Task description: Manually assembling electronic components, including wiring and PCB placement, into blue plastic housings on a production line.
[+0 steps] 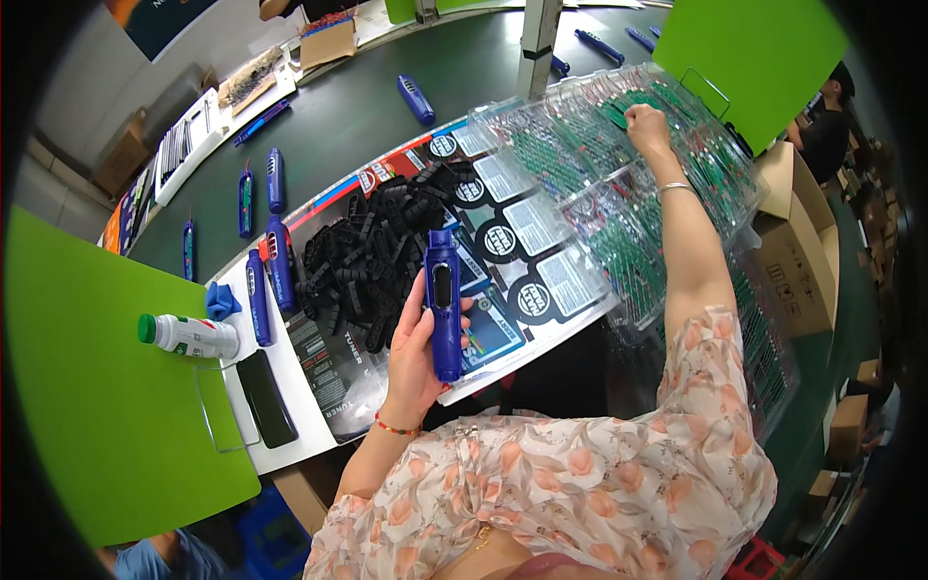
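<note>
My left hand (416, 348) is closed around a dark blue plastic housing (445, 338), held upright with its oval opening facing up. Just beyond it lies a heap of small black plastic parts (362, 251). Out to the far right, my right hand (648, 129) has its fingers drawn together over clear plastic trays (594, 198) filled with green circuit boards (541, 159). A green board (619, 114) shows right at its fingertips, and the fingers look pinched on it. The fingertips themselves are partly hidden.
Several blue housings (276, 184) lie at the left and a blue housing (416, 100) at the back. Near the left edge are a white bottle with a green cap (193, 335) and a black phone (266, 396). Green partitions (106, 387) flank the bench; a cardboard box (797, 242) stands right.
</note>
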